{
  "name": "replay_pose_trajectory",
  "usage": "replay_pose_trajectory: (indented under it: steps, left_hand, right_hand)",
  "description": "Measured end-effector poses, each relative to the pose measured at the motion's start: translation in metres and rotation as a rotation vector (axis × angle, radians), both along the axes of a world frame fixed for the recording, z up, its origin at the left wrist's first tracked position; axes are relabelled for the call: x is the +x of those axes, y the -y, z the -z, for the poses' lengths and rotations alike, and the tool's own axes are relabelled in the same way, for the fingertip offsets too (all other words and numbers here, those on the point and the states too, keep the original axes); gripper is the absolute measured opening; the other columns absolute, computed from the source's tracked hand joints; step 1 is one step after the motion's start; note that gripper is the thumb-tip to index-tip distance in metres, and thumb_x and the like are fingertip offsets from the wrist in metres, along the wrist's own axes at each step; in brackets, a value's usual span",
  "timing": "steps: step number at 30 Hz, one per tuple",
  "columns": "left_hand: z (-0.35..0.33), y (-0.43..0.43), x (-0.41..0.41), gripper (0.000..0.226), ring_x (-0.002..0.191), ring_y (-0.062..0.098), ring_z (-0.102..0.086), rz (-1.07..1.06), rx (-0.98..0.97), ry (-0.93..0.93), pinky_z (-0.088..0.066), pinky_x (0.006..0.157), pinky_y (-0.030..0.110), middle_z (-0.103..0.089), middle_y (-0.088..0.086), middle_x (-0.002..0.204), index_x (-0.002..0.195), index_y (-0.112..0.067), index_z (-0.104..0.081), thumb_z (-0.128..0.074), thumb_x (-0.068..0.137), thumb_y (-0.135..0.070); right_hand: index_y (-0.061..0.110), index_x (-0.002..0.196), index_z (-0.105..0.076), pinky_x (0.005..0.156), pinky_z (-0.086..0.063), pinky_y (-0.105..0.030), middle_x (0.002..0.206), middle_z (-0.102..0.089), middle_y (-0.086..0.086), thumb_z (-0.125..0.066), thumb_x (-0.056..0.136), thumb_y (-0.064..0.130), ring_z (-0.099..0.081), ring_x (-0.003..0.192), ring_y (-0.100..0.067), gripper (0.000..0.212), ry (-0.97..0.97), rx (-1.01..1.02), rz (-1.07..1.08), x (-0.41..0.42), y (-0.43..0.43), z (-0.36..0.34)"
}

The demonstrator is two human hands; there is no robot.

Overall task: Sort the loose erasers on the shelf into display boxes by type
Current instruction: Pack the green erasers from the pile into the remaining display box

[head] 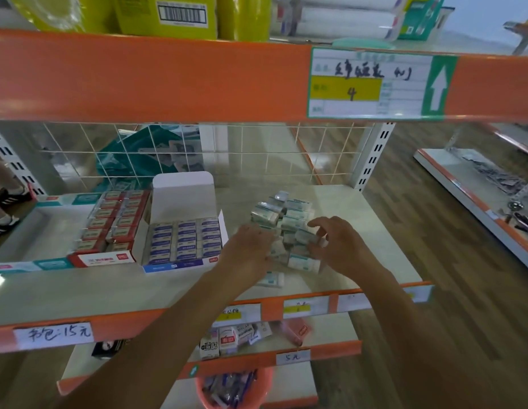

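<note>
A heap of loose teal-and-white wrapped erasers [282, 215] lies on the right half of the middle shelf [79, 290]. My left hand [248, 249] rests on the heap's left side with its fingers curled into the erasers. My right hand [336, 243] is on the heap's right side, fingers bent around a few erasers. One stray eraser [271, 279] lies near the shelf's front edge. Left of the heap stands an open blue display box [183, 240] filled with purple-labelled erasers. Beside that is a red display box [112, 228] holding red-labelled erasers.
A flat teal-and-white box [47, 264] sits at the far left of the shelf. A wire grid [256, 154] backs the shelf, and an orange shelf beam [153, 81] hangs overhead. Lower shelves hold small packs [227, 340] and a pink basket [233, 391]. A person's feet [6, 208] show at the left.
</note>
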State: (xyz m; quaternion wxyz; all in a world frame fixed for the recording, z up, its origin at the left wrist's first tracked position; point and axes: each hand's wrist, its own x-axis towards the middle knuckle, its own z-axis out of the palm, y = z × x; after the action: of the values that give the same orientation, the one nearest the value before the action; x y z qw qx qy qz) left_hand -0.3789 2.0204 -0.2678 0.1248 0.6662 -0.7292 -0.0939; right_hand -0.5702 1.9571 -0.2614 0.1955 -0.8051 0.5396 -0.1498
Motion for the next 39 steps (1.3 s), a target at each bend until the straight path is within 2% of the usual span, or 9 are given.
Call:
replay_pose_trajectory:
  steps: [6, 12, 15, 18, 21, 24, 31, 36, 39]
  left_hand:
    - [-0.012, -0.005, 0.003, 0.035, 0.116, 0.018, -0.040, -0.039, -0.063, -0.052, -0.037, 0.088, 0.026, -0.048, 0.003, 0.121, 0.123, -0.015, -0.054, -0.054, 0.091, -0.029]
    - [-0.028, -0.012, 0.012, 0.030, 0.111, 0.016, -0.040, -0.063, -0.213, -0.045, -0.034, 0.085, 0.021, -0.048, 0.000, 0.113, 0.117, -0.018, -0.057, -0.056, 0.089, -0.028]
    - [-0.031, -0.019, 0.028, 0.029, 0.104, 0.019, -0.043, -0.115, -0.279, -0.048, -0.041, 0.085, 0.026, -0.052, 0.002, 0.107, 0.113, -0.017, -0.061, -0.061, 0.085, -0.024]
    - [-0.036, -0.028, 0.049, 0.025, 0.092, 0.024, -0.049, -0.143, -0.303, -0.074, -0.043, 0.079, 0.032, -0.056, 0.004, 0.096, 0.102, -0.014, -0.067, -0.066, 0.078, -0.020]
    - [-0.046, -0.040, 0.075, 0.019, 0.087, 0.023, -0.056, -0.125, -0.305, -0.099, -0.043, 0.082, 0.031, -0.061, 0.002, 0.093, 0.096, -0.012, -0.068, -0.064, 0.080, -0.020]
    - [-0.051, -0.051, 0.112, 0.018, 0.093, 0.014, -0.055, -0.177, -0.196, -0.172, -0.044, 0.088, 0.025, -0.059, -0.003, 0.102, 0.103, -0.018, -0.064, -0.064, 0.085, -0.022]
    - [-0.050, -0.070, 0.186, 0.031, 0.091, 0.012, -0.058, -0.277, -0.137, -0.371, -0.051, 0.077, 0.024, -0.059, -0.007, 0.106, 0.104, -0.025, -0.047, -0.069, 0.082, -0.022]
    - [-0.054, -0.084, 0.230, 0.031, 0.085, 0.008, -0.056, -0.273, -0.146, -0.533, -0.046, 0.065, 0.013, -0.052, -0.017, 0.087, 0.095, -0.027, -0.047, -0.070, 0.080, -0.012]
    - [-0.046, -0.088, 0.256, 0.032, 0.089, 0.009, -0.058, -0.285, -0.149, -0.561, -0.048, 0.064, 0.013, -0.059, -0.010, 0.097, 0.094, -0.027, -0.047, -0.072, 0.078, -0.014]
  right_hand:
    - [0.013, 0.115, -0.066, 0.064, -0.035, -0.010, 0.096, -0.049, -0.002, -0.070, 0.081, 0.018, -0.051, 0.082, -0.015, 0.034, 0.089, -0.132, -0.045, 0.001, -0.001, -0.004]
    - [0.013, 0.114, -0.065, 0.074, -0.040, -0.018, 0.097, -0.051, 0.003, -0.070, 0.080, 0.015, -0.051, 0.084, -0.012, 0.034, 0.200, -0.216, -0.147, 0.019, -0.002, -0.013]
    - [0.016, 0.124, -0.061, 0.072, -0.034, -0.005, 0.100, -0.048, 0.006, -0.069, 0.082, 0.014, -0.049, 0.081, -0.007, 0.043, 0.249, -0.232, -0.205, 0.037, -0.007, -0.019]
    - [0.024, 0.130, -0.057, 0.069, -0.034, -0.002, 0.097, -0.046, 0.008, -0.066, 0.083, 0.014, -0.049, 0.073, 0.000, 0.049, 0.279, -0.207, -0.282, 0.062, -0.015, -0.028]
    - [0.028, 0.126, -0.060, 0.069, -0.036, -0.005, 0.091, -0.045, 0.005, -0.063, 0.082, 0.012, -0.052, 0.072, -0.001, 0.047, 0.274, -0.177, -0.343, 0.094, -0.019, -0.032]
    - [0.025, 0.121, -0.062, 0.068, -0.040, -0.017, 0.091, -0.047, 0.004, -0.063, 0.084, 0.013, -0.051, 0.074, -0.004, 0.039, 0.280, -0.158, -0.335, 0.131, -0.027, -0.034]
    - [0.029, 0.103, -0.050, 0.062, -0.044, -0.019, 0.077, -0.055, 0.009, -0.068, 0.084, 0.018, -0.055, 0.068, -0.006, 0.029, 0.382, -0.140, -0.297, 0.210, -0.046, -0.034]
    - [0.026, 0.083, -0.046, 0.060, -0.044, -0.020, 0.077, -0.058, 0.005, -0.072, 0.082, 0.025, -0.056, 0.071, -0.011, 0.026, 0.427, -0.131, -0.218, 0.251, -0.061, -0.034]
    - [0.020, 0.079, -0.051, 0.059, -0.046, -0.022, 0.079, -0.062, -0.002, -0.073, 0.081, 0.026, -0.059, 0.073, -0.016, 0.023, 0.394, -0.136, -0.176, 0.271, -0.069, -0.030]
